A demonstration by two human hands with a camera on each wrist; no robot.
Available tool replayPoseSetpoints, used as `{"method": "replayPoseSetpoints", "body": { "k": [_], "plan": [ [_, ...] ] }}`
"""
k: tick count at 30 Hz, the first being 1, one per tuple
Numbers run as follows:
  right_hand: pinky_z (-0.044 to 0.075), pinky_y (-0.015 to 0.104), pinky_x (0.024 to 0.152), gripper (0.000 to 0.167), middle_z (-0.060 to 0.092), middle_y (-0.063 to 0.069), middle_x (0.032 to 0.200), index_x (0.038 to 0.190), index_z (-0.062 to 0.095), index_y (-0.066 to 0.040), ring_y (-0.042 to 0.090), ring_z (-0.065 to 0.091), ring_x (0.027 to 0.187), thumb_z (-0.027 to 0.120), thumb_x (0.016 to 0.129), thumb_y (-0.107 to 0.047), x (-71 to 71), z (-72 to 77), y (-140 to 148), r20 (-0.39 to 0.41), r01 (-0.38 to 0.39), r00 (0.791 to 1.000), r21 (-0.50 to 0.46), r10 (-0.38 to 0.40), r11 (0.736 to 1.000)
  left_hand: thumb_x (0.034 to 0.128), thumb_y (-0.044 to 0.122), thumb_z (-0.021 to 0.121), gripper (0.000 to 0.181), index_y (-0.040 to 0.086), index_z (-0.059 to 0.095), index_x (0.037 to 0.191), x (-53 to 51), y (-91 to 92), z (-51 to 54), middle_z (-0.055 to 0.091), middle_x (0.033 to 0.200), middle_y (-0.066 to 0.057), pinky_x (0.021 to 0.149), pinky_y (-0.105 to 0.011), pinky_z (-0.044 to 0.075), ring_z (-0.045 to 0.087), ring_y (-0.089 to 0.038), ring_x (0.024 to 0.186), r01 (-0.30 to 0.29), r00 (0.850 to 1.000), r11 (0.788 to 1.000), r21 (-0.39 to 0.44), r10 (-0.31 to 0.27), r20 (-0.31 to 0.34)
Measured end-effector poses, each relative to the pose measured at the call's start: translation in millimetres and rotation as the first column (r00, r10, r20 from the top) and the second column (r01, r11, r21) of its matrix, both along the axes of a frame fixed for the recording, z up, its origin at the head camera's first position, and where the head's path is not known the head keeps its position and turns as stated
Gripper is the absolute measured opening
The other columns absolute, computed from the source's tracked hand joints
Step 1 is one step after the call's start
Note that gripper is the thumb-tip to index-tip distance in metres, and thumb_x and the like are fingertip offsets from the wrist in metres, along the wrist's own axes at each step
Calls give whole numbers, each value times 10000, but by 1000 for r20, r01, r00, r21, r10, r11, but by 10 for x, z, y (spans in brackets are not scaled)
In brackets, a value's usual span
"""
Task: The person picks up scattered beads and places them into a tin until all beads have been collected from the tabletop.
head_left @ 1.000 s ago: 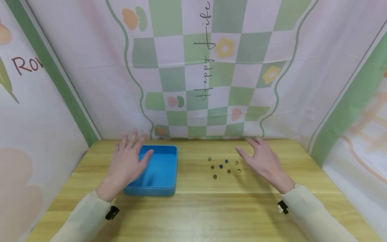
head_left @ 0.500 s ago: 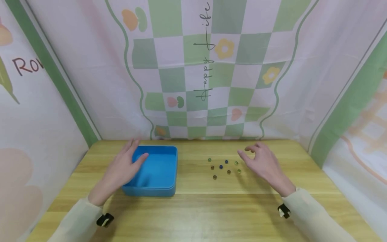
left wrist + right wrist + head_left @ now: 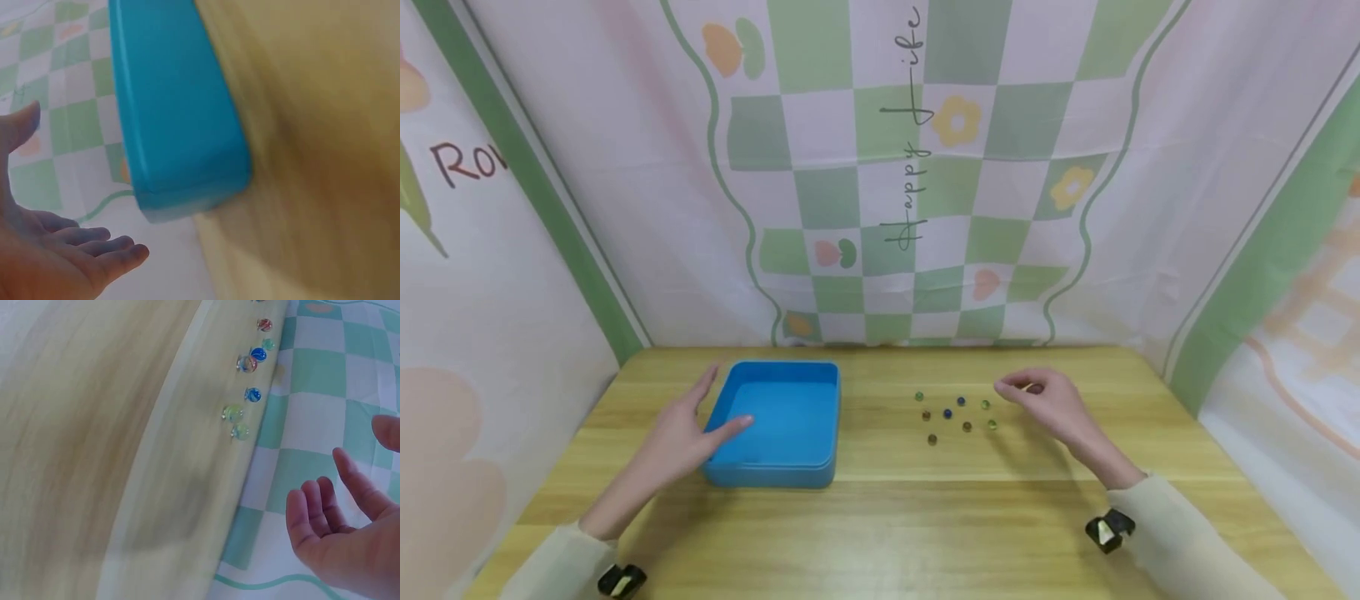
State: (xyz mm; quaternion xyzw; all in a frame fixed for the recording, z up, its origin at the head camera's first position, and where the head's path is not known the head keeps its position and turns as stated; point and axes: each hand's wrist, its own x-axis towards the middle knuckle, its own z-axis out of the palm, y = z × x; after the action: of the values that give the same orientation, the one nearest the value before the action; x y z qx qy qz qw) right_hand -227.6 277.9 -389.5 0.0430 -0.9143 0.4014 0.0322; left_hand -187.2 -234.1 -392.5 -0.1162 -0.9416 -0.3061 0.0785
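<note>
Marbles (image 3: 947,413) loose on worktop (image 3: 887,525), R of box (image 3: 771,476). My R hand (image 3: 1058,408) hangs near, thumb/index apart, nothing held; L hand (image 3: 672,443) by box's L side, fingers straight. Step, prob.: reach, pre-pick. Next likely needs R fingertips lowered to one marble.

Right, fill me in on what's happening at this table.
A person has both hands above the wooden table, holding nothing. The left hand hovers by the blue box; the right hand hovers near eight small glass marbles. The marbles lie loose on the table, to the right of the box.
</note>
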Motion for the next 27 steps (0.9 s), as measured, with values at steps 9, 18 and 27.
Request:
{"method": "replayPoseSetpoints", "body": {
  "k": [9,18,27],
  "plan": [
    [559,377,920,542,665,122,1206,1376,634,55,173,608,1015,767,976,-287,-44,-45,93,152,-42,985,-213,75,976,863,493,867,1185,-126,191,1614,171,-130,-183,323,1596,-382,995,-645,544,510,-625,1285,-21,988,998,55,12,155],
    [588,345,919,547,655,225,1301,1390,582,118,121,661,986,762,968,-179,-64,-94,111,190,-79,971,-318,146,945,816,413,929,1187,-103,224,1620,189,-178,-352,288,1620,-372,1030,-617,525,455,-615,1343,-45,979,981,187,6,204],
    [590,350,904,550,662,204,1273,1389,593,105,145,650,991,784,953,-171,-85,-153,135,214,-75,966,-315,148,946,827,394,924,1153,-124,248,1604,217,-198,-445,315,1614,-363,1089,-581,478,426,-543,1412,-49,977,973,226,0,213]
  ]
}}
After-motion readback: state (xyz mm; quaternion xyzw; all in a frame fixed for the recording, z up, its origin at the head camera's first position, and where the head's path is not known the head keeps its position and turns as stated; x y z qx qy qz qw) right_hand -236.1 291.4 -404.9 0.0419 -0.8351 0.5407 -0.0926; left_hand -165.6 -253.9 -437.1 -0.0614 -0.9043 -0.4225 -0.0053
